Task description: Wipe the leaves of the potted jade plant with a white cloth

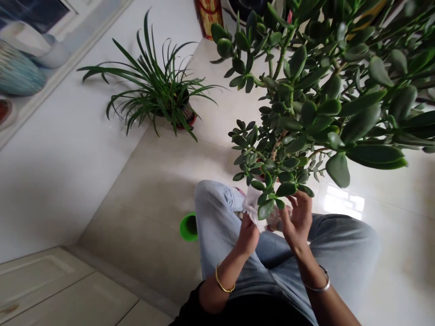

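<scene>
A large jade plant (306,117) with thick, rounded green leaves rises in front of me and leans over my lap. My left hand (249,235) is closed on a crumpled white tissue (252,203), just under the lowest leaves. Leaves and the tissue hide most of that hand's fingertips. Beside the same low sprig, my right hand (299,219) has its thumb and fingers apart, with the fingertips close to the leaves. Whether they touch a leaf I cannot tell. The plant's pot is mostly hidden behind foliage.
A spider-like potted plant (166,97) with long thin leaves stands by the white wall. A small green cup (188,227) is on the tiled floor left of my knee. Cabinet doors (68,290) are at lower left, and a ledge with a blue-white vase (20,70) at upper left.
</scene>
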`<state>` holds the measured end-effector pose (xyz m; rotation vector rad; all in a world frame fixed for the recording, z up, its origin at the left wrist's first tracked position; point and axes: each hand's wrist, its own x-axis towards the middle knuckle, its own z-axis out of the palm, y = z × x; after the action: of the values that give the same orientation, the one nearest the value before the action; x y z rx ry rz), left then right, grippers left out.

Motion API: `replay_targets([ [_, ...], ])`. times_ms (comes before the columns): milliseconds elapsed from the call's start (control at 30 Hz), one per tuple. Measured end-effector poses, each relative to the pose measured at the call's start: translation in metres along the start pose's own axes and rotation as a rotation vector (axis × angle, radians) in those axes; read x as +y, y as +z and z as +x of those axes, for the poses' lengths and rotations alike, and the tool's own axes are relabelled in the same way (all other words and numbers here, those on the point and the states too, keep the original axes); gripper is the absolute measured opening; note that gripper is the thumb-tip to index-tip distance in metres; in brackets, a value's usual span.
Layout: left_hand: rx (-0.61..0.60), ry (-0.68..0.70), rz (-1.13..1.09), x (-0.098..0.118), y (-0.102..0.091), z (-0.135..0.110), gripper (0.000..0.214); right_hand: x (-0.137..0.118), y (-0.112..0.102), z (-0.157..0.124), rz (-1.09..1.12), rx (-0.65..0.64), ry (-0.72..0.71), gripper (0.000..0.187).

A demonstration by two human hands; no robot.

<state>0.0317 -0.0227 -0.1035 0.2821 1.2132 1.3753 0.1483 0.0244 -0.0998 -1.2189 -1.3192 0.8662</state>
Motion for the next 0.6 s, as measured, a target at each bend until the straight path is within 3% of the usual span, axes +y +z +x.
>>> replay_targets([
  [100,-0.287,0.083,0.309,0.008,0.01,-0.002,0.022,0.005,-0.014,-0.007,0.134,-0.224,0.299,0.04],
  [133,-0.316,0.137,0.397,0.013,0.014,0.0,0.024,0.004,-0.019,-0.006,0.157,-0.283,0.381,0.04],
  [233,-0.24,0.268,0.518,0.03,0.024,0.011,0.033,-0.008,-0.03,0.003,0.2,-0.311,0.585,0.035],
  [333,-0.119,0.225,0.339,0.04,0.027,0.021,0.025,-0.025,-0.035,0.014,0.313,-0.193,0.732,0.037],
  [400,-0.012,0.095,0.111,0.045,0.028,0.024,0.013,-0.035,-0.035,0.019,0.379,-0.065,0.736,0.037],
  [467,0.058,-0.05,-0.095,0.052,0.031,0.025,0.016,-0.043,-0.031,0.022,0.35,0.046,0.642,0.034],
  [600,-0.009,-0.178,-0.301,0.066,0.04,0.022,0.027,-0.048,-0.019,0.024,0.07,0.03,0.323,0.028],
])
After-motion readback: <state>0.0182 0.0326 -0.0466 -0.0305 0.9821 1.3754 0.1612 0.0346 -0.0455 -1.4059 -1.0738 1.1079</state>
